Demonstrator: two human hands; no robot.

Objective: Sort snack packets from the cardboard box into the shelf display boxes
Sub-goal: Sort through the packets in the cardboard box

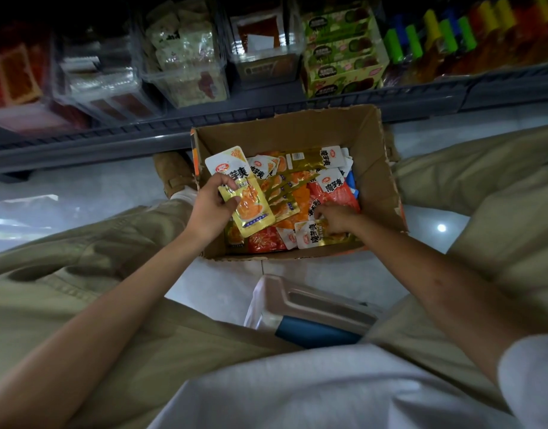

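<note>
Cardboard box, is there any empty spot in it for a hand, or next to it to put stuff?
Inside the cardboard box, a thin strip by its right wall seems bare. Outside, floor tile is free between box and stool. Packets crowd the middle, where the left hand holds a gold packet and the right hand reaches in.

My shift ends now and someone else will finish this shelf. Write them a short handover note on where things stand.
Left hand grips a gold packet over the cardboard box.
Right hand is down among the loose packets in the box; whether it grips one is unclear.
Done: one packet picked out.
Left: many gold and red packets lie in the box, to be sorted into the shelf display boxes.
</note>
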